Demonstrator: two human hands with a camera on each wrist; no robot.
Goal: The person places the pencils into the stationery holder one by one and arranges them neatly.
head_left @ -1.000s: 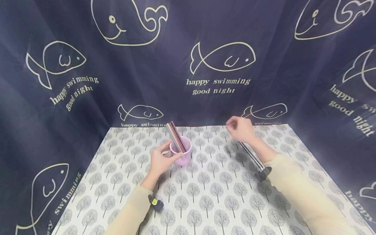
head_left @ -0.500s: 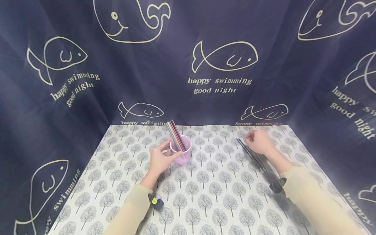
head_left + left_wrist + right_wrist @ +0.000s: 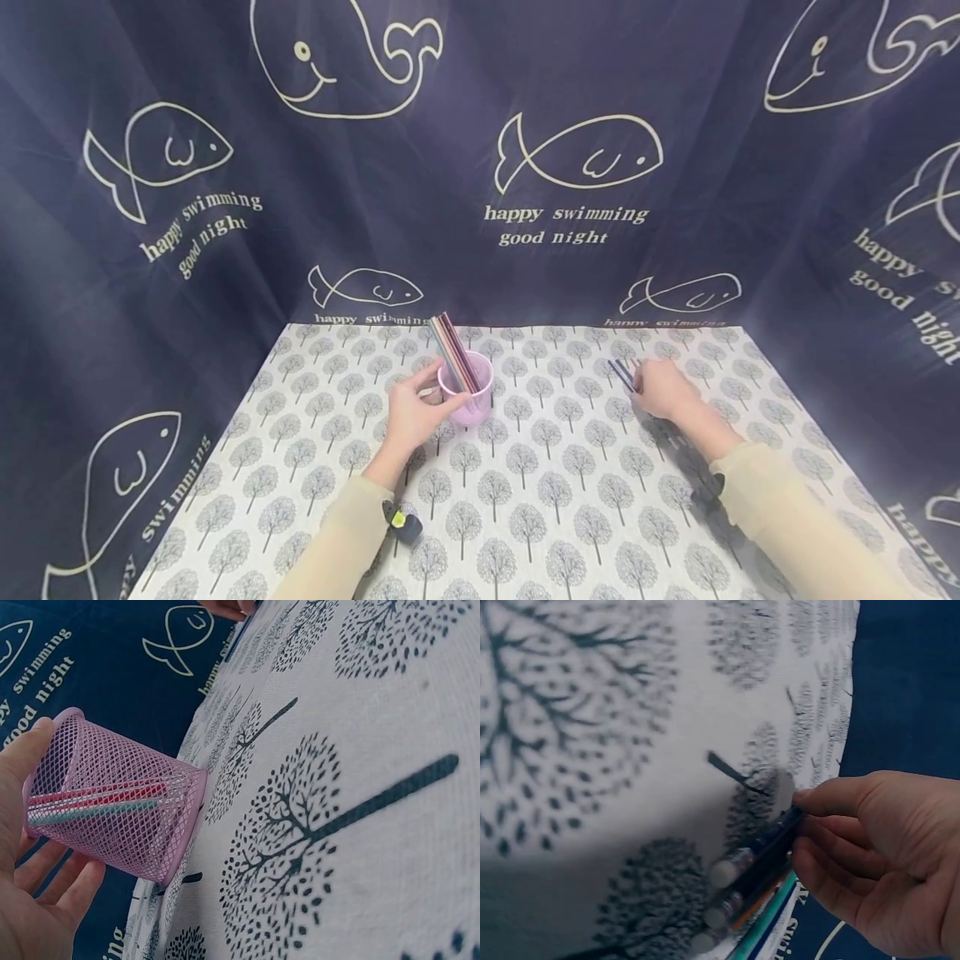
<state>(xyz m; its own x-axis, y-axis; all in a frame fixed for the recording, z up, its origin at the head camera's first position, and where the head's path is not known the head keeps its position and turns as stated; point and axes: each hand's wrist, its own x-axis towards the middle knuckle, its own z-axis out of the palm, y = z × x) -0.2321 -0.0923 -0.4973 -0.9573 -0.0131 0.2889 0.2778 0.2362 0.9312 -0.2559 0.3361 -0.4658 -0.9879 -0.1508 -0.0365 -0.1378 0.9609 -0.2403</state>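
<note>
In the head view my left hand [image 3: 415, 410] grips a pink mesh pencil cup [image 3: 472, 414] standing on the table, thumb at its near side. A bundle of coloured pencils [image 3: 454, 354] leans in the cup, tilted to the left; red and mint barrels show through the mesh [image 3: 135, 847] in the left wrist view. Over to the right, my right hand [image 3: 666, 390] pinches dark pencils [image 3: 622, 375] low over the cloth. Their pale, rounded ends [image 3: 724, 874] point at the camera in the right wrist view, and a green pencil [image 3: 769, 919] shows beneath them.
A white cloth with grey tree prints [image 3: 525, 500] covers the table. Behind it and at both sides hangs a dark blue curtain [image 3: 450, 208] with fish and whale drawings. A small dark device [image 3: 405, 525] is strapped to the left wrist.
My right hand has swung right and come down onto the pencils that lay beside it, and now pinches them. The left hand keeps its hold on the cup.
</note>
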